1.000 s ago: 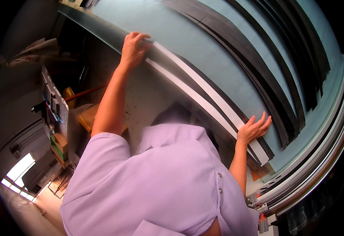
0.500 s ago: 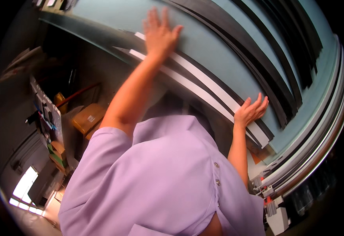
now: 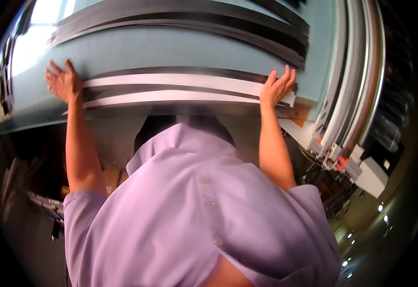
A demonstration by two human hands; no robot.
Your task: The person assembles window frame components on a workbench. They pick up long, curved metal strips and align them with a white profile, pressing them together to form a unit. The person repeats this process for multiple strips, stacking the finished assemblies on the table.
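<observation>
Black and white strips (image 3: 170, 80) lie lengthwise along the near edge of a pale blue-green table (image 3: 170, 50). My left hand (image 3: 64, 82) is at their left end, palm facing inward, its fingers spread and holding nothing. At the right end, my right hand (image 3: 277, 88) rests against the strips with its fingers raised and apart. Part of the strips' right end is hidden behind that hand. Farther back on the table lie long dark strips (image 3: 180, 19), overlapping in a loose bundle, which neither hand touches.
Along the table's right side run long metal rails (image 3: 347, 71), with a white machine part (image 3: 372, 178) at their near end. Beneath the table's left part are a brown box (image 3: 113, 177) and clutter. A bright reflection covers the far left of the tabletop.
The view has turned, so the table now lies more level across it. My left hand has gone outward to the strips' left end; my right hand stays near their right end.
</observation>
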